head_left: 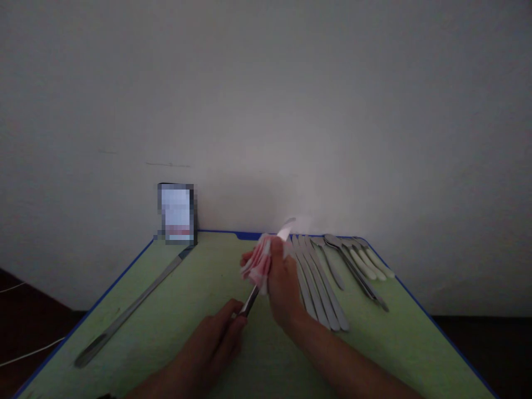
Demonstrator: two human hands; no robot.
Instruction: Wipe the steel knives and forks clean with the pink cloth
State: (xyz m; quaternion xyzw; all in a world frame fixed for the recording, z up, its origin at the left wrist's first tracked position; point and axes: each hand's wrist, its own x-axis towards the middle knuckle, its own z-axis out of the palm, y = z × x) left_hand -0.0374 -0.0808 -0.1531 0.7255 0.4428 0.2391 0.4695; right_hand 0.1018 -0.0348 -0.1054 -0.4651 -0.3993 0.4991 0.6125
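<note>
My left hand [222,332] is closed round the handle end of a shiny metal table knife [250,301], which slants up and away from me. My right hand [284,280] is closed on a pink-and-white cloth [257,265] wrapped about the middle of that knife. Beyond the cloth the bright blade tip pokes out near the wall. Just right of my right hand, several metal knives [324,293] lie side by side on the green table [187,299]. The cloth and my fingers hide the knife's middle part.
A long metal utensil [141,299] lies slantwise at the left, below a blurred upright screen [177,213]. To the right are a fork [332,269], stacked spoons [357,271] and several white-handled pieces of cutlery [376,263]. A grey wall [266,111] rises behind the table.
</note>
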